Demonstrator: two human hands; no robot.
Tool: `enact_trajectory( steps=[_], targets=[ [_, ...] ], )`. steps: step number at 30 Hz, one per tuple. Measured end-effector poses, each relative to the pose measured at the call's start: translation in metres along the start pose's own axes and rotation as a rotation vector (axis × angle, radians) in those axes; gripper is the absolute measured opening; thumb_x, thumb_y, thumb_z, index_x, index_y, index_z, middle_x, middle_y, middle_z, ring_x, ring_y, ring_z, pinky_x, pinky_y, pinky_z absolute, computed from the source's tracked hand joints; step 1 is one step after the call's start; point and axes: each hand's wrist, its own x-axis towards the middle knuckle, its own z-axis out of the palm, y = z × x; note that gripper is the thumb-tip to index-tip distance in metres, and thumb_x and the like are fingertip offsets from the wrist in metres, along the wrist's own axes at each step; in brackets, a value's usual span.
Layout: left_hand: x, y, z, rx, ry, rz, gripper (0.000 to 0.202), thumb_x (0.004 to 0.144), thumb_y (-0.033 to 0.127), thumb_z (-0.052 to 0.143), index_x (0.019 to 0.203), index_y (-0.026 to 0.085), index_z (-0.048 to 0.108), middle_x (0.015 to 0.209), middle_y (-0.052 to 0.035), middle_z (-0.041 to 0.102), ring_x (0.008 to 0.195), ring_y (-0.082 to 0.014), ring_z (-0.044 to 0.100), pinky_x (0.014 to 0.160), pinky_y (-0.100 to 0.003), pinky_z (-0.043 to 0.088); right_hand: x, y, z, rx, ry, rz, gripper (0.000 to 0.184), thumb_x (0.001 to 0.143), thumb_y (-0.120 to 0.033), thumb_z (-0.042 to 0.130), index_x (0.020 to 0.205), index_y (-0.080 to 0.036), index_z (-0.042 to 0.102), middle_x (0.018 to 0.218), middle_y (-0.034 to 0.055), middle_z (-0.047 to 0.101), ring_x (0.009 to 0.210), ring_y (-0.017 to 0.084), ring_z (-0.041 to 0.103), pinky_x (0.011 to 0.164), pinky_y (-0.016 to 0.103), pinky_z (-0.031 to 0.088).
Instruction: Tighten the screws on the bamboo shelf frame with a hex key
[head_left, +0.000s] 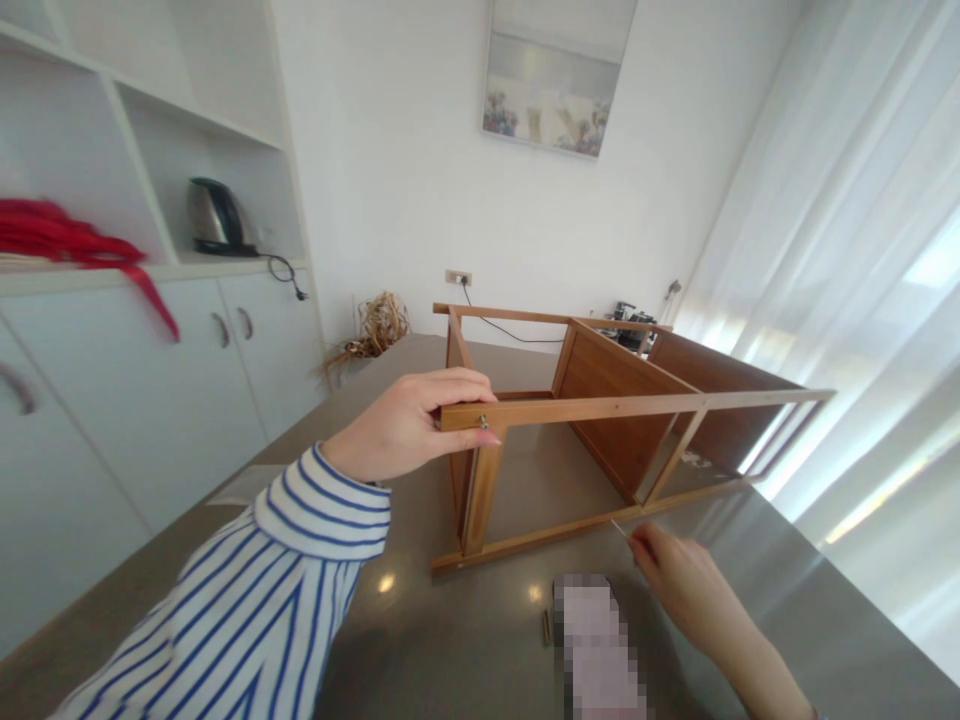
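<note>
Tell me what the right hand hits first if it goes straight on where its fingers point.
Likely the bottom rail of the wooden frame: the right hand, pinching a thin pin, points up-left at it from close by. Depth is hard to judge.

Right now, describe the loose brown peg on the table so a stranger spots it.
On the grey table stands a wooden frame gripped by the left hand. In front of its bottom rail, beside the blurred pale patch, lies the brown peg. It is short, dark and loose, unlike the thin pale pin in the right hand.
</note>
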Motion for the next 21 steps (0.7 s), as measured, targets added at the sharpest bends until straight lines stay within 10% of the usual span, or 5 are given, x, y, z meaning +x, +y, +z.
enact_trajectory(
  steps=[9,21],
  targets=[
    [-0.001,0.0,0.0,-0.023,-0.003,-0.002,0.029,0.079,0.04,0.064,0.095,0.016,0.066,0.101,-0.0081,0.066,0.091,-0.0161,0.062,0.088,-0.027,0.047,-0.021,-0.052,-0.061,0.291,0.554,-0.352,0.022,0.091,-0.022,0.045,0.106,-0.02,0.061,0.09,0.0061,0.066,0.083,0.019,0.064,0.073,0.032,0.051],
    [0.0,0.002,0.0,-0.079,-0.019,0.025,0.025,0.08,0.036,0.064,0.094,0.015,0.065,0.099,-0.0073,0.065,0.09,-0.015,0.061,0.085,-0.025,0.046,-0.016,-0.133,-0.115,0.258,0.884,-0.642,0.017,0.087,-0.009,0.055,0.102,-0.014,0.056,0.083,0.0053,0.066,0.073,0.017,0.06,0.065,0.029,0.048]
  ],
)
